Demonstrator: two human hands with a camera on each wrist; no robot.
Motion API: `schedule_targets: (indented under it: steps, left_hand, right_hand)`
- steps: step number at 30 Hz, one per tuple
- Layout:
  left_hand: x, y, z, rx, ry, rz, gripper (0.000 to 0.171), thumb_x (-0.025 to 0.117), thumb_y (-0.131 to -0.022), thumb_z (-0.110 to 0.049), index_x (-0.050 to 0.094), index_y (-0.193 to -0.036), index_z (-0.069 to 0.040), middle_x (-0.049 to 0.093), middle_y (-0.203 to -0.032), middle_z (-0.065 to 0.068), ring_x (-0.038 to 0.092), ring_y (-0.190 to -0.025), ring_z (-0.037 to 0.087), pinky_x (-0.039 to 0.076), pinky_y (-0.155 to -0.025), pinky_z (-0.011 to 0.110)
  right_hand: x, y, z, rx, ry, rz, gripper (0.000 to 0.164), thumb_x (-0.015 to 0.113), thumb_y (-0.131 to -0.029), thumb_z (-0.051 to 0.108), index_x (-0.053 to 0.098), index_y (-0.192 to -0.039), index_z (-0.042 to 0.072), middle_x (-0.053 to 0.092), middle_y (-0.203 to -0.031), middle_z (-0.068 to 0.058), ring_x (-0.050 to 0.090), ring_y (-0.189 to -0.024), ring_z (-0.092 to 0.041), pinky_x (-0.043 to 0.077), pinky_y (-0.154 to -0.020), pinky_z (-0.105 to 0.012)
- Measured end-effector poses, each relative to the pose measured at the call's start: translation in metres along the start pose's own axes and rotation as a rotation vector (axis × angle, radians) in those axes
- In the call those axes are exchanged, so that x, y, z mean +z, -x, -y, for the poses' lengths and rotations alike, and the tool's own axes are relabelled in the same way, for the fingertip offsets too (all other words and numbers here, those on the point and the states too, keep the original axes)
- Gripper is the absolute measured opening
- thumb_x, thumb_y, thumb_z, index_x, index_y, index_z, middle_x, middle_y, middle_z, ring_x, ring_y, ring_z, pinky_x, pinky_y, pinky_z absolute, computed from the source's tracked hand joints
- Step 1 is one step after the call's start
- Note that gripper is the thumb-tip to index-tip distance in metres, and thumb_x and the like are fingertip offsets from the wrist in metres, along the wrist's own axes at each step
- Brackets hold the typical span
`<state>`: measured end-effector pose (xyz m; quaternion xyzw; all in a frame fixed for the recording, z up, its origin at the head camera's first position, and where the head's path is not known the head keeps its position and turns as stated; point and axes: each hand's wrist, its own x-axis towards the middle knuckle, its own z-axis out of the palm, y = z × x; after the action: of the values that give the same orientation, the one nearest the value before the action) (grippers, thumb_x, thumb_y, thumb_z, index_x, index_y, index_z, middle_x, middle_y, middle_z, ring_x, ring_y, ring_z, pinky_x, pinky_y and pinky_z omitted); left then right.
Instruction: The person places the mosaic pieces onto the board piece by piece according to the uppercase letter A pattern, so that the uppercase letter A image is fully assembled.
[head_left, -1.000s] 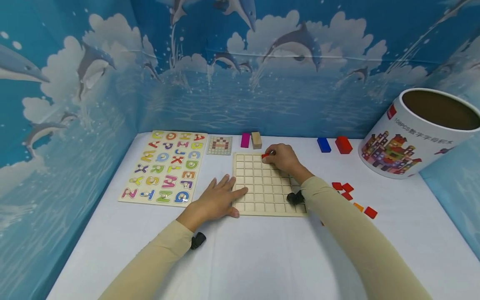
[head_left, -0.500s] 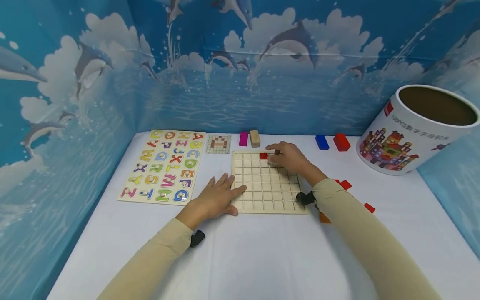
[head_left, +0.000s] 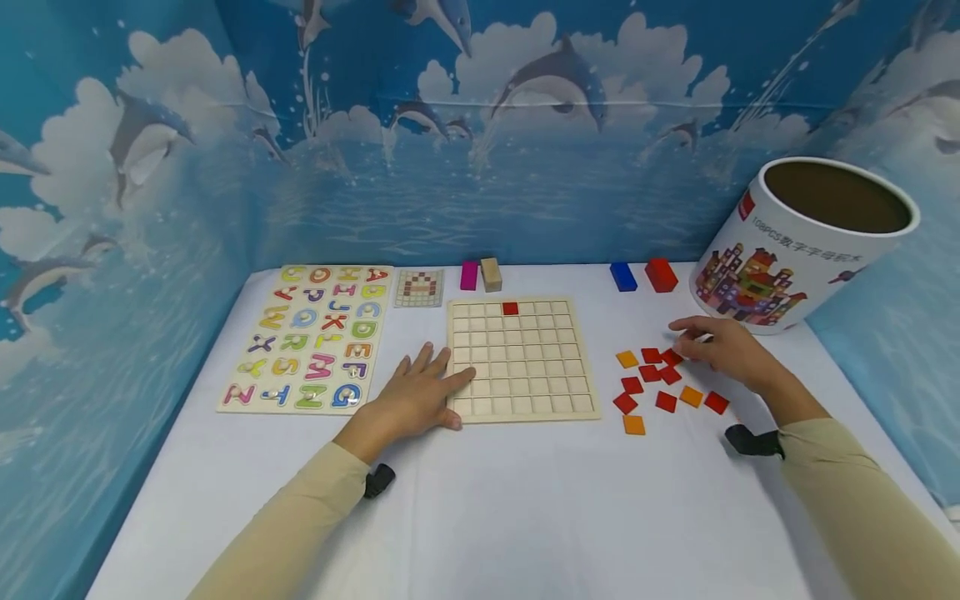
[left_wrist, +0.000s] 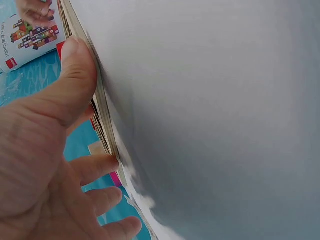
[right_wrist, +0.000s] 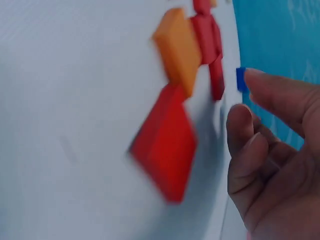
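My left hand [head_left: 414, 398] lies with spread fingers at the left edge of a wooden grid board [head_left: 517, 358], thumb and index finger resting on its rim. One red square tile [head_left: 511, 308] sits in a top-row cell. At the right, my right hand [head_left: 723, 350] hovers at the far side of a loose group of red tiles [head_left: 665, 402] and orange tiles [head_left: 633, 425]. Its fingers are relaxed, with a gap between thumb and index finger and nothing held. In the right wrist view, an orange tile [right_wrist: 180, 52] and a red tile [right_wrist: 167, 145] lie close to that hand.
An alphabet puzzle board [head_left: 300, 342] lies left, beside a small pattern card [head_left: 419, 288]. Magenta [head_left: 468, 275] and plain wood blocks [head_left: 491, 274] stand behind the grid. Blue [head_left: 623, 277] and red blocks [head_left: 661, 275] sit near a large white tub [head_left: 802, 242] at the back right.
My right hand has let go of the red tile in the grid's top row and moved right to the loose tiles. The left hand stays on the board. The head view has shifted slightly.
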<state>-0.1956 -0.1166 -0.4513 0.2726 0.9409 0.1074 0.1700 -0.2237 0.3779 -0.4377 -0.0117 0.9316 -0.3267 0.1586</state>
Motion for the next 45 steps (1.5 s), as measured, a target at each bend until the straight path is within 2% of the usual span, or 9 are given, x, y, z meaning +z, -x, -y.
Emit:
schedule_targets:
  steps: [9, 18, 24, 28, 32, 35, 37, 41, 45]
  left_hand:
    - [0.002, 0.002, 0.001, 0.013, 0.020, 0.018, 0.084, 0.073, -0.086, -0.051, 0.037, -0.159, -0.030, 0.016, -0.169, 0.017, 0.000, -0.156, 0.040, 0.009, -0.121, 0.064]
    - [0.001, 0.001, 0.004, 0.001, 0.014, 0.013, 0.085, 0.073, -0.085, -0.051, 0.037, -0.160, -0.031, 0.016, -0.169, 0.016, 0.000, -0.157, 0.038, 0.009, -0.121, 0.062]
    - [-0.001, 0.002, 0.005, 0.002, 0.009, 0.012, 0.085, 0.073, -0.086, -0.051, 0.037, -0.160, -0.031, 0.016, -0.169, 0.016, 0.001, -0.157, 0.038, 0.009, -0.121, 0.063]
    - [-0.002, 0.002, 0.005, 0.002, 0.012, 0.013, 0.084, 0.073, -0.086, -0.050, 0.037, -0.159, -0.030, 0.016, -0.169, 0.017, 0.001, -0.157, 0.038, 0.009, -0.121, 0.062]
    - [-0.003, 0.001, 0.005, 0.000, 0.006, 0.018, 0.083, 0.073, -0.087, -0.050, 0.037, -0.159, -0.030, 0.016, -0.169, 0.017, 0.002, -0.157, 0.036, 0.008, -0.122, 0.061]
    - [-0.003, 0.001, 0.004, -0.004, 0.006, 0.020, 0.083, 0.074, -0.087, -0.049, 0.038, -0.159, -0.030, 0.017, -0.169, 0.017, 0.002, -0.157, 0.035, 0.008, -0.122, 0.061]
    - [-0.003, 0.001, 0.003, -0.006, 0.007, 0.023, 0.083, 0.074, -0.087, -0.048, 0.038, -0.159, -0.030, 0.017, -0.169, 0.017, 0.003, -0.157, 0.035, 0.008, -0.122, 0.061]
    - [-0.002, 0.000, 0.001, -0.009, 0.003, 0.033, 0.082, 0.074, -0.087, -0.048, 0.038, -0.159, -0.030, 0.016, -0.169, 0.016, 0.003, -0.157, 0.035, 0.008, -0.122, 0.061]
    - [-0.003, -0.001, -0.001, -0.008, -0.001, 0.037, 0.083, 0.073, -0.087, -0.049, 0.037, -0.159, -0.030, 0.016, -0.169, 0.016, 0.003, -0.157, 0.034, 0.008, -0.122, 0.060]
  right_hand:
    - [0.009, 0.004, -0.021, -0.054, 0.067, 0.073, 0.049, 0.068, -0.099, 0.024, 0.057, -0.144, 0.008, 0.056, -0.131, -0.022, 0.047, -0.123, -0.041, 0.054, -0.091, -0.051]
    - [0.010, -0.006, -0.018, -0.047, 0.147, -0.002, 0.048, 0.071, -0.097, 0.030, 0.060, -0.137, 0.005, 0.060, -0.115, -0.015, 0.053, -0.110, -0.034, 0.052, -0.087, -0.045]
    - [0.011, -0.011, -0.017, -0.016, 0.138, -0.035, 0.044, 0.071, -0.097, 0.031, 0.059, -0.127, 0.001, 0.061, -0.111, -0.015, 0.054, -0.104, -0.031, 0.053, -0.082, -0.038]
    - [0.010, -0.014, -0.014, 0.058, 0.002, -0.088, 0.043, 0.065, -0.101, 0.036, 0.054, -0.124, 0.002, 0.058, -0.110, -0.016, 0.053, -0.098, -0.030, 0.050, -0.075, -0.031]
    - [0.011, -0.025, -0.004, 0.093, -0.299, -0.144, 0.052, 0.058, -0.104, 0.039, 0.045, -0.141, 0.005, 0.054, -0.114, -0.014, 0.056, -0.090, -0.024, 0.053, -0.074, -0.026]
    - [0.018, -0.041, 0.016, 0.107, -0.525, -0.142, 0.056, 0.058, -0.104, 0.036, 0.040, -0.150, 0.008, 0.054, -0.116, -0.011, 0.059, -0.084, -0.019, 0.054, -0.076, -0.024]
    - [0.026, -0.053, 0.034, 0.117, -0.620, -0.125, 0.056, 0.060, -0.104, 0.032, 0.041, -0.150, 0.008, 0.058, -0.115, -0.010, 0.060, -0.081, -0.017, 0.055, -0.077, -0.023]
    - [0.045, -0.078, 0.068, 0.121, -0.712, -0.078, 0.055, 0.066, -0.101, 0.026, 0.045, -0.149, 0.007, 0.067, -0.107, -0.007, 0.065, -0.077, -0.014, 0.057, -0.075, -0.023]
    - [0.066, -0.096, 0.097, 0.070, -0.678, 0.010, 0.053, 0.068, -0.100, 0.020, 0.047, -0.146, 0.004, 0.071, -0.095, -0.005, 0.066, -0.072, -0.011, 0.056, -0.068, -0.021]
